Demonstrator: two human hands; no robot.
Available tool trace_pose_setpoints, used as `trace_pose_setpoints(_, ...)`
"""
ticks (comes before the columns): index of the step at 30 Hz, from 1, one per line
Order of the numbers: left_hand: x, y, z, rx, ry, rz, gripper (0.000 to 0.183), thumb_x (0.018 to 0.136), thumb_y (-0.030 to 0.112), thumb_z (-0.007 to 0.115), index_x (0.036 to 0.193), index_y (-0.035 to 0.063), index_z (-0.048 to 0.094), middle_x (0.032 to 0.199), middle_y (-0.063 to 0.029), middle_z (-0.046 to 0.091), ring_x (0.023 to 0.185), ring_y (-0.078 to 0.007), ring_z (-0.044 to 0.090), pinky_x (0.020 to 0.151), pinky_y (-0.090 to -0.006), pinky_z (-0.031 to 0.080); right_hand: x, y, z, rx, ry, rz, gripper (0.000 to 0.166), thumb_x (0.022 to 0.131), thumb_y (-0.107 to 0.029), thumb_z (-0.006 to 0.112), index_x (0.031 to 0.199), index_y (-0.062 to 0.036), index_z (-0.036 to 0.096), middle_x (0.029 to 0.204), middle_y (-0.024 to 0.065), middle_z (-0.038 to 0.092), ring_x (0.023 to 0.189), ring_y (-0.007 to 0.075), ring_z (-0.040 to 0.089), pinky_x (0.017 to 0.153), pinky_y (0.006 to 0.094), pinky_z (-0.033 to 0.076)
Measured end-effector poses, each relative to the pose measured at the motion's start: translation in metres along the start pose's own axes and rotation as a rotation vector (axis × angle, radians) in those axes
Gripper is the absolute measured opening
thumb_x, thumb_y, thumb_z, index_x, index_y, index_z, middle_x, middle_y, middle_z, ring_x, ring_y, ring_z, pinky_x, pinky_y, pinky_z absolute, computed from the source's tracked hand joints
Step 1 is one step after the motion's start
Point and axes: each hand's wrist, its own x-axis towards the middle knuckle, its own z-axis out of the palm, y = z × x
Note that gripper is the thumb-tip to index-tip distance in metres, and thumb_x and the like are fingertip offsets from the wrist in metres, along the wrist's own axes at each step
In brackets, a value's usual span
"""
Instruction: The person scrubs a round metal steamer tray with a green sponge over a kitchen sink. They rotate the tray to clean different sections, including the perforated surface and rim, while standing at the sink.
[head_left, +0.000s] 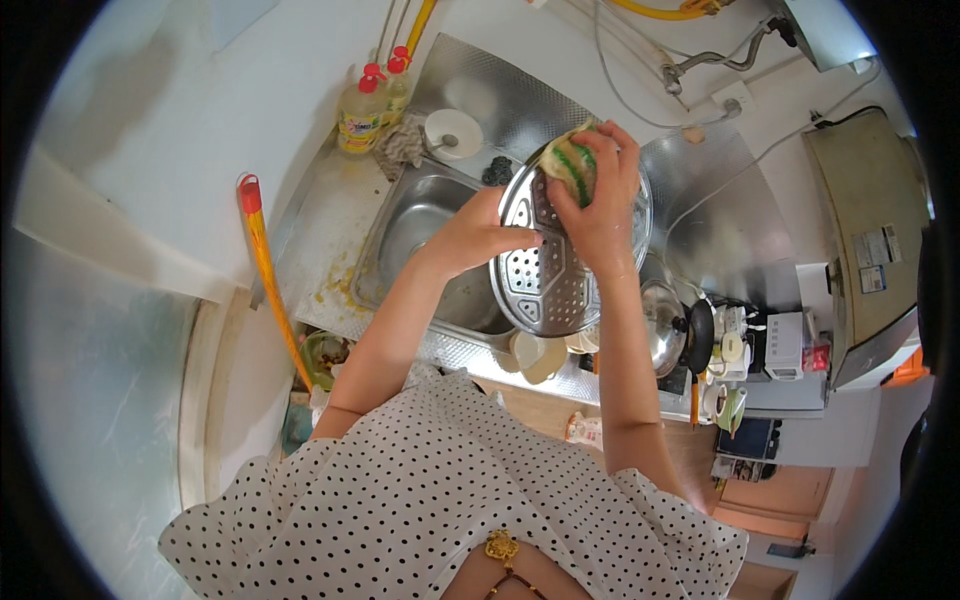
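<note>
Over the right part of a stainless steel sink (431, 199), a round perforated metal steamer tray (555, 277) is held up at a tilt. My left hand (480, 234) grips its left edge, with the thumb on the perforated face. Against the tray's upper part, my right hand (604, 191) holds a yellow and green sponge cloth (571, 166). A dark scouring pad (497, 171) lies behind the basin, just left of the tray. Next to it stand a white bowl (453, 133) with a spoon in it and a crumpled rag (403, 145).
Dish soap bottles (361, 120) with red pumps stand at the back left. Yellow scraps lie on the counter (319, 274) left of the basin. A lidded pot (661, 330) and a black frying pan (700, 336) are at the right. A beige container (541, 360) sits by the sink's front edge.
</note>
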Motion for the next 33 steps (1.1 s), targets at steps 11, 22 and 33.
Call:
trace_pose_setpoints(11,-0.003,-0.001,0.001,-0.105,-0.029,-0.043,0.039,0.077,-0.003,0.07,0.115,-0.0002,0.059,0.099,-0.0048,0.069,0.089,-0.0112,0.066,0.08,-0.0277,0.054,0.029,0.012,-0.021,0.158,-0.379,-0.073,0.05,0.07,-0.026,0.08,0.109,-0.0088,0.055,0.106,0.0087,0.057,0.104,0.0316,0.056,0.094,0.0421,0.041)
trace_pose_setpoints(22,-0.002,-0.002,-0.002,-0.103,-0.017,-0.057,0.041,0.076,-0.003,0.07,0.116,-0.0007,0.058,0.099,-0.006,0.069,0.089,-0.0129,0.067,0.081,-0.0284,0.055,0.033,0.009,-0.015,0.182,-0.43,-0.014,0.049,0.067,-0.026,0.079,0.104,-0.0075,0.054,0.1,0.0095,0.057,0.097,0.0324,0.057,0.088,0.0408,0.044)
trace_pose_setpoints(33,-0.002,0.002,-0.004,-0.114,-0.007,-0.067,0.043,0.075,-0.003,0.069,0.117,-0.0015,0.058,0.098,-0.0068,0.069,0.088,-0.0134,0.068,0.079,-0.0283,0.055,0.027,0.012,-0.007,0.206,-0.378,-0.106,0.048,0.068,-0.024,0.077,0.106,-0.0066,0.054,0.1,0.0103,0.056,0.098,0.0313,0.056,0.091,0.0403,0.041)
